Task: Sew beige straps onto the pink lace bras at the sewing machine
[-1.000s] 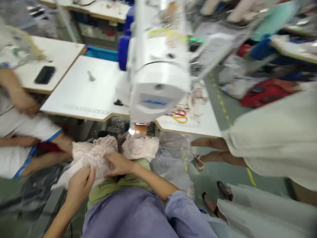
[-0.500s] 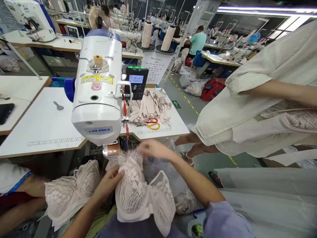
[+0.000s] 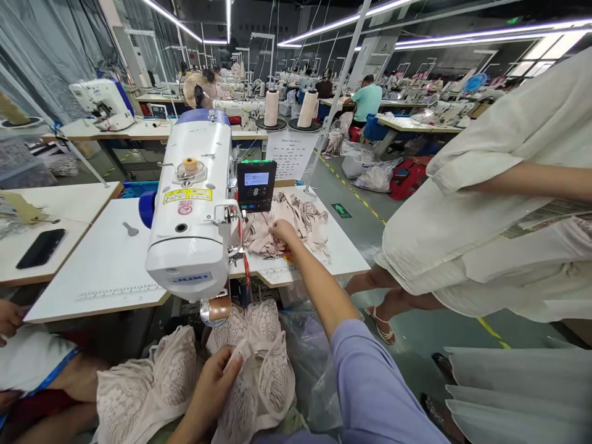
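Note:
My left hand (image 3: 216, 377) pinches the edge of a pale pink lace bra (image 3: 272, 379) that lies over my lap. Out over the table, my right hand (image 3: 283, 234) has its fingers closed at the near side of a heap of beige fabric strips (image 3: 308, 216), with a strip seemingly between the fingertips. Behind the held bra, more lace cups (image 3: 261, 317) hang below the arm of a white sewing machine (image 3: 189, 203). A second lace bra (image 3: 139, 385) rests to the left of my left hand. The scissors are mostly hidden under my right hand.
A control panel (image 3: 256, 186) and two thread cones (image 3: 271, 109) stand behind the heap. On the left table lies a black phone (image 3: 41, 248). A person in a loose cream garment (image 3: 430, 228) stands close on the right. Another seated person's hand (image 3: 10, 317) shows at far left.
My right hand has moved from beside the bra, forward and up to the strips on the table. My left hand keeps the bra, now lower in view. The camera has tilted up.

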A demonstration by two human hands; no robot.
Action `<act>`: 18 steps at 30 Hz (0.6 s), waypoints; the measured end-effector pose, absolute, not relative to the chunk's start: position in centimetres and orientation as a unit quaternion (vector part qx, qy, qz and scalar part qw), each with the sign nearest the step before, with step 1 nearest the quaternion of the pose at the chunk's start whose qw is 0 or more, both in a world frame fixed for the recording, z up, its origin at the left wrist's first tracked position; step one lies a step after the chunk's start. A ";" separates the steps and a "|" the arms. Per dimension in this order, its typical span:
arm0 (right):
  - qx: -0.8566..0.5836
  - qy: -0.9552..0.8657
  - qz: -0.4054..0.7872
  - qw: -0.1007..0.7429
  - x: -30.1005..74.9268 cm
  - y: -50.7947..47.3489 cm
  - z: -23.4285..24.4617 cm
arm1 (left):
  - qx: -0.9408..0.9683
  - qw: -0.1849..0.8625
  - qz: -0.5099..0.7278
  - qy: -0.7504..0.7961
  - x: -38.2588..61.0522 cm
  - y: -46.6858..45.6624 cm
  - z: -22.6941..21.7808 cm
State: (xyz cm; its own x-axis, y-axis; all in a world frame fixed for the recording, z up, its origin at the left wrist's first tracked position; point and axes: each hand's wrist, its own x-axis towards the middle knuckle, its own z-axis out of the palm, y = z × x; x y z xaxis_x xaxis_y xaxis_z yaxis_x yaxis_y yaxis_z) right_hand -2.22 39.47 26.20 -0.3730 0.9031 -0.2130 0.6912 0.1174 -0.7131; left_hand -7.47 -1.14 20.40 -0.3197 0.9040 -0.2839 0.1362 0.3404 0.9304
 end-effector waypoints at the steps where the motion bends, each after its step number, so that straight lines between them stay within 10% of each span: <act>1: -0.525 -0.726 0.414 0.161 -1.7 39.1 26.5 | 0.392 0.429 0.440 0.685 -7.5 -1.0 20.5; 13: -0.281 -0.504 0.770 0.272 5.4 19.0 25.9 | 0.702 0.003 0.306 0.643 -8.6 1.2 26.2; 18: -0.286 -0.576 0.740 0.199 3.8 18.0 24.5 | 0.570 0.034 0.243 0.784 -11.2 1.0 26.0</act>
